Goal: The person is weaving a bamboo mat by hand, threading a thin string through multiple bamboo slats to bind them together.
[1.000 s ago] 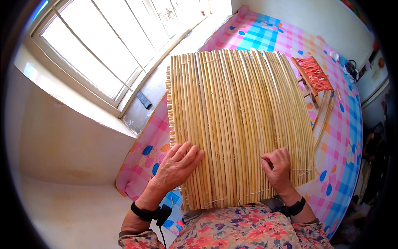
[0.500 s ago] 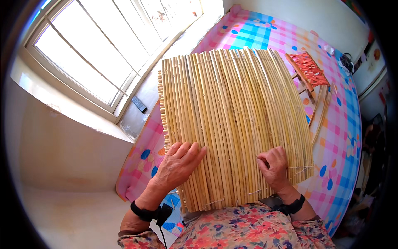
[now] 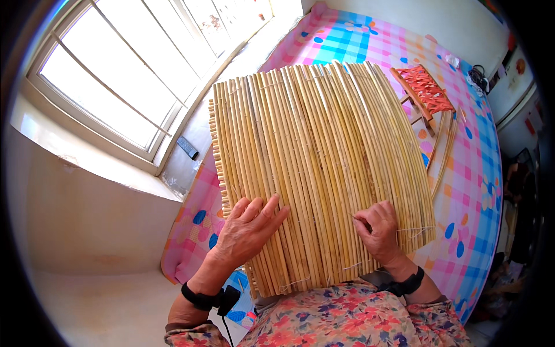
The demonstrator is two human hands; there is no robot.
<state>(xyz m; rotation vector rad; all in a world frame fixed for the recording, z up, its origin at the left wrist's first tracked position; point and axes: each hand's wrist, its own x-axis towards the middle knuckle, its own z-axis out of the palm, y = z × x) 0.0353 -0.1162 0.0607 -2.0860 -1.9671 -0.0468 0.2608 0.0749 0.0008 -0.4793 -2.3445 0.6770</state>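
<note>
A mat of straw-coloured reed stalks (image 3: 312, 162), stitched side by side with pale thread, lies across my lap and slopes away from me. On its left part rests my left hand (image 3: 247, 228), palm down with the fingers spread over the stalks. My right hand (image 3: 378, 231) touches the right part of the mat, its thumb and forefinger pinched together. Whatever thin thing that pinch may hold is too small to make out. Loose ends of white thread (image 3: 417, 230) show near the mat's lower right corner. The mat's underside is mostly hidden.
Behind the mat spreads a pink and blue checked cover (image 3: 462, 191). A small wooden stool with a red woven seat (image 3: 425, 89) lies at the right, beside loose thin sticks (image 3: 443, 156). On the sill below the barred window (image 3: 115, 69) sits a remote control (image 3: 187, 147).
The view has shifted slightly, moving the surroundings a little left. My left fingers have spread a bit more on the mat. My right hand stays pinched in about the same place.
</note>
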